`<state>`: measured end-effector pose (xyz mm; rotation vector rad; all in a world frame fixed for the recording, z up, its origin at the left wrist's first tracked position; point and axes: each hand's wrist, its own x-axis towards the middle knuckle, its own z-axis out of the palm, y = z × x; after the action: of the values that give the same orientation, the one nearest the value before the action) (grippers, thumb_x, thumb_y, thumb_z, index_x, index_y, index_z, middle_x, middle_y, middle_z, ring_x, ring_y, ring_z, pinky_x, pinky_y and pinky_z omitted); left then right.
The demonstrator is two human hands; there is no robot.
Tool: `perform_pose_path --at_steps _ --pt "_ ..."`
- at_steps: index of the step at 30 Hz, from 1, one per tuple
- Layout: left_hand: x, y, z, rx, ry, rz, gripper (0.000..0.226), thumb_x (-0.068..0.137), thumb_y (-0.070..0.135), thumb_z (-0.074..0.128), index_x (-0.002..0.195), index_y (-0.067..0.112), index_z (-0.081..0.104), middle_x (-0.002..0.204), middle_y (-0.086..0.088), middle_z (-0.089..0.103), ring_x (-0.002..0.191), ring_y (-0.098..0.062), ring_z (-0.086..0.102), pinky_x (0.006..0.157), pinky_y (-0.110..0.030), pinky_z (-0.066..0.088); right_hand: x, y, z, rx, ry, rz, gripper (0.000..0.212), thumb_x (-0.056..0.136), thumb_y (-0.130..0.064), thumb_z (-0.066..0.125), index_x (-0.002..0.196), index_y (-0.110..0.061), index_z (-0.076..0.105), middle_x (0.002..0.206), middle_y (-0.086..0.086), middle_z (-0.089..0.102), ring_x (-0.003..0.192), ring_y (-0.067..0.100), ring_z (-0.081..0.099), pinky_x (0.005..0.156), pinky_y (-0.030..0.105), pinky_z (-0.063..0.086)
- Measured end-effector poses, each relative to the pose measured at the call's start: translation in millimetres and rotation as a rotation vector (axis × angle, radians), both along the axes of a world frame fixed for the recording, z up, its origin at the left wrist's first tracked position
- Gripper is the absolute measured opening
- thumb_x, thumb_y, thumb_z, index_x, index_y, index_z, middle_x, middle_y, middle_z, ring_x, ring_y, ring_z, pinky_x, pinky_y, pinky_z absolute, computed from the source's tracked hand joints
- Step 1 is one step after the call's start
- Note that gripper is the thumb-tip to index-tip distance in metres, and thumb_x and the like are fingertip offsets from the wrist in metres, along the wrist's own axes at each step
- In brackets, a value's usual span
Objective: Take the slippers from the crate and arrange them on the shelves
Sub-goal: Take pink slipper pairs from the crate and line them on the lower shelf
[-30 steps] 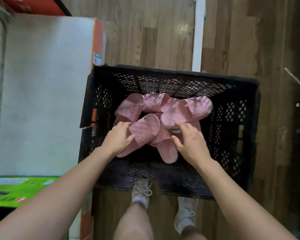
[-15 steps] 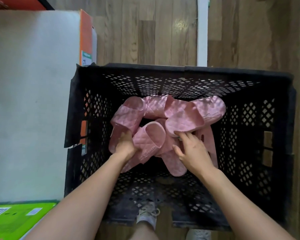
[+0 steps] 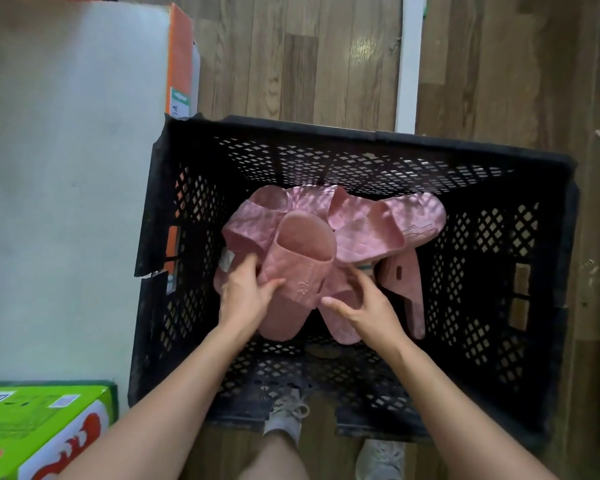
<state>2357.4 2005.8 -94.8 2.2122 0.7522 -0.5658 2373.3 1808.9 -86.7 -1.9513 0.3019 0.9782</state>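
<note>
In the crate (image 3: 361, 137), the left hand (image 3: 243, 301) is gripping a slipper (image 3: 302, 268), likely light and bendy, by its strap; the right hand (image 3: 369, 308) is hovering, spread

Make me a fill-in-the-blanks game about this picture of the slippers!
The slippers are all ____.
They lie in a crate coloured ____.
The left hand grips one ____.
The box at bottom left is ____.
Answers: pink, black, slipper, green.
</note>
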Motion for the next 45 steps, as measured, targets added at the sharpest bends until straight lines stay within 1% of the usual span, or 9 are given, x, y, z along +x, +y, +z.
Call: perform_pose_path --at_steps 5,10,16,21,23,27,30,37,45 --pt "19 -18 14 -0.193 -0.023 0.056 0.031 0.076 0.034 0.073 0.075 0.02 0.045 0.072 0.004 0.057 0.071 -0.021 0.054 0.065 -0.033 0.042 0 15 2 0.172 0.077 -0.288 0.079 0.068 -0.026 0.082 0.134 -0.012 0.042 0.126 -0.001 0.056 0.114 0.009 0.054 0.086 0.007 0.044" --pt "24 -40 17 -0.331 -0.026 0.044 0.028 0.078 0.034 0.071 0.09 0.014 0.056 0.089 -0.001 0.065 0.081 -0.019 0.062 0.074 -0.034 0.05 6 -2 1 0.087 -0.087 -0.458 0.038 0.065 -0.028 0.08 0.093 -0.015 0.059 0.091 0.0 0.068 0.082 0.009 0.062 0.08 0.027 0.05" --pt "19 -18 -11 -0.253 -0.105 0.19 0.022 0.089 0.025 0.058 0.107 0.012 0.062 0.106 -0.005 0.064 0.097 -0.019 0.061 0.086 -0.031 0.047 21 -41 3 -0.105 -0.258 -0.577 0.017 0.079 -0.021 0.072 0.085 -0.012 0.058 0.075 -0.003 0.06 0.07 0.012 0.054 0.057 0.011 0.043" --pt "24 35 -57 -0.091 0.149 0.344 0.05 0.09 0.025 0.058 0.133 0.003 0.044 0.132 -0.021 0.05 0.121 -0.034 0.048 0.097 -0.035 0.036 34 -69 5 -0.111 -0.215 -0.498 0.013 0.079 -0.022 0.072 0.085 -0.02 0.06 0.082 -0.002 0.065 0.073 0.012 0.061 0.064 0.02 0.05" --pt "29 47 -71 -0.139 0.144 0.315 0.062 0.09 0.025 0.059 0.14 0.001 0.032 0.141 -0.02 0.041 0.129 -0.032 0.04 0.103 -0.034 0.031 35 -71 3 -0.08 -0.185 -0.464 0.015 0.078 -0.02 0.072 0.089 -0.019 0.062 0.084 -0.003 0.067 0.073 0.006 0.063 0.064 0.018 0.051" --pt "43 55 -90 -0.177 0.089 0.282 0.079 0.087 0.03 0.063 0.147 0.007 0.018 0.147 -0.018 0.032 0.134 -0.031 0.033 0.109 -0.036 0.027 35 -64 -7 -0.021 -0.104 -0.41 0.018 0.075 -0.02 0.074 0.089 -0.02 0.063 0.089 0.003 0.07 0.083 0.018 0.066 0.076 0.038 0.054" --pt "45 46 -100 -0.087 0.133 0.207 0.086 0.085 0.039 0.062 0.147 0.006 0.013 0.149 -0.022 0.018 0.136 -0.034 0.025 0.111 -0.039 0.025 33 -55 -17 0.018 -0.09 -0.419 0.028 0.068 -0.027 0.081 0.089 -0.021 0.063 0.091 0.007 0.071 0.081 0.018 0.068 0.072 0.033 0.056" --pt "46 40 -99 -0.089 0.009 0.409 0.062 0.081 0.03 0.07 0.124 -0.001 0.037 0.123 -0.018 0.05 0.113 -0.031 0.051 0.086 -0.027 0.037 31 -46 -29 0.042 -0.035 -0.475 0.074 0.034 -0.07 0.078 0.09 -0.023 0.065 0.094 0.005 0.071 0.09 0.024 0.068 0.086 0.048 0.053" --pt "45 35 -95 -0.045 0.009 0.453 0.058 0.07 0.042 0.076 0.111 0.005 0.057 0.112 -0.016 0.057 0.099 -0.031 0.059 0.079 -0.031 0.046 25 -38 -34 0.043 -0.031 -0.413 0.045 0.058 -0.037 0.081 0.093 -0.018 0.06 0.095 0.006 0.068 0.091 0.023 0.066 0.083 0.039 0.053"
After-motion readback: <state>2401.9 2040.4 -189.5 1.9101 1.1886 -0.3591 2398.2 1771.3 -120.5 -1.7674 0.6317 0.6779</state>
